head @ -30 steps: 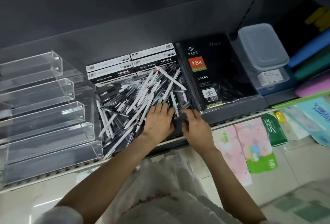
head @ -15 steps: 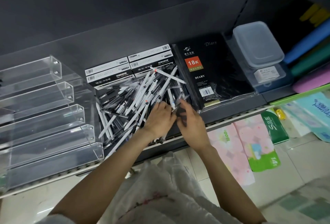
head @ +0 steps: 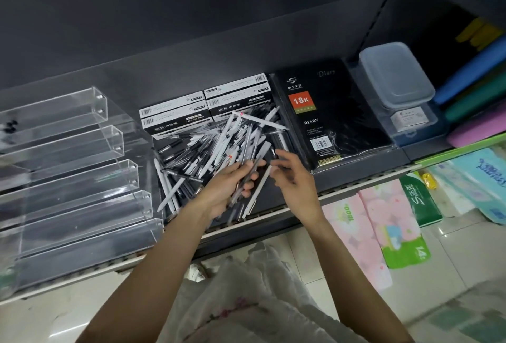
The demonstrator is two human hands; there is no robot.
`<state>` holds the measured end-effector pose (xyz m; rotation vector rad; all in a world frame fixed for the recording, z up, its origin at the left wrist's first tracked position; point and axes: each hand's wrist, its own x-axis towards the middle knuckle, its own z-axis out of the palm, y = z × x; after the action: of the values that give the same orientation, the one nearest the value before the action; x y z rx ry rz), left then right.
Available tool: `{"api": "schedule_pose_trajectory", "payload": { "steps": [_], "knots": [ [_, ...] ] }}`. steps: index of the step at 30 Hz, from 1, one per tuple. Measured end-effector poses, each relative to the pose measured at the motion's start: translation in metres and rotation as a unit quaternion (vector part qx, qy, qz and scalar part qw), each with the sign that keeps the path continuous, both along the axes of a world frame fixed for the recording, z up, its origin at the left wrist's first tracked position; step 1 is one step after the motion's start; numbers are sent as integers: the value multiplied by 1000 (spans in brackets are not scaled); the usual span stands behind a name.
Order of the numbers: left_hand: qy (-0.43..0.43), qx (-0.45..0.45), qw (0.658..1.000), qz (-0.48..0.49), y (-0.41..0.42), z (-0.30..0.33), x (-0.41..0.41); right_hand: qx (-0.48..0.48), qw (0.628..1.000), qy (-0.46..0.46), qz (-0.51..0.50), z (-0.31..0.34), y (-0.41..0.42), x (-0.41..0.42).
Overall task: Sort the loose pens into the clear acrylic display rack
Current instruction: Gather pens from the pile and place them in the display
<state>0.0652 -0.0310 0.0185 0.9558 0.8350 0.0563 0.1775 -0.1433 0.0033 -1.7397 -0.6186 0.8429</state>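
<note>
Dark shop shelving (head: 356, 175) carried the loose pens (head: 208, 148) at center. Left hand (head: 230, 186) curled around a gathered bundle, likely for racking; right hand (head: 293, 175) hovered relaxed, empty. Acrylic rack (head: 68, 167) waited at nine o'clock.

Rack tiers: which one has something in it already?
The top tier of the acrylic rack: small dark objects show at its left end. The lower four tiers look bare.

Open shelf front, crowded middle

Pen pile (head: 219, 148) is hemmed by acrylic rack (head: 74, 178) leftward, diary (head: 328, 118) rightward, pen boxes (head: 205, 107) behind; rack troughs open upward.
</note>
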Motion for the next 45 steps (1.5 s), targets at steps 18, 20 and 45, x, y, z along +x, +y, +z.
{"api": "schedule_pose_trajectory", "payload": {
  "steps": [18,20,45],
  "knots": [
    [-51,-21,998,-14,-12,28,-78,98,988,50,106,47,42,-19],
    [-60,-31,998,7,-12,30,-88,85,983,50,157,53,49,-22],
    [-3,152,985,79,-1,12,-175,-13,879,-226,420,118,141,-57]
  ]
}}
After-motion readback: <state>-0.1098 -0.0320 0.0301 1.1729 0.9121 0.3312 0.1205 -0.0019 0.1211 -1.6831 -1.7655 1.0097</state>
